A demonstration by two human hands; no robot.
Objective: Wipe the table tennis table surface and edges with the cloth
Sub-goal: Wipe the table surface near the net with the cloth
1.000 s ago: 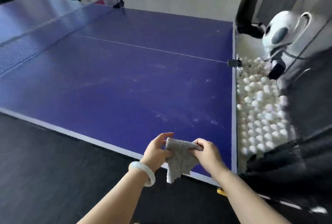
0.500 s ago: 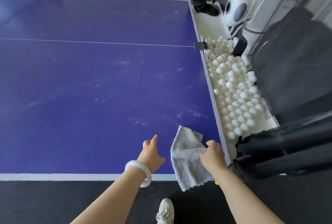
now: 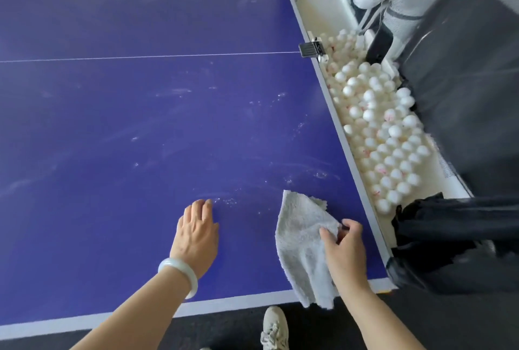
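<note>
Your right hand [image 3: 346, 250] pinches the cloth [image 3: 300, 240] at the table [image 3: 140, 130] corner, likely to start wiping there. Your left hand [image 3: 196, 233] rests open and empty, probably for bracing.

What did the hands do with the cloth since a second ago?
The left hand let go of the cloth and moved left; it now rests flat on the table. The right hand kept its grip and brought the cloth down from the air onto the table by the right corner, one end hanging over the near edge. The white balls beside the table stayed put.
</note>
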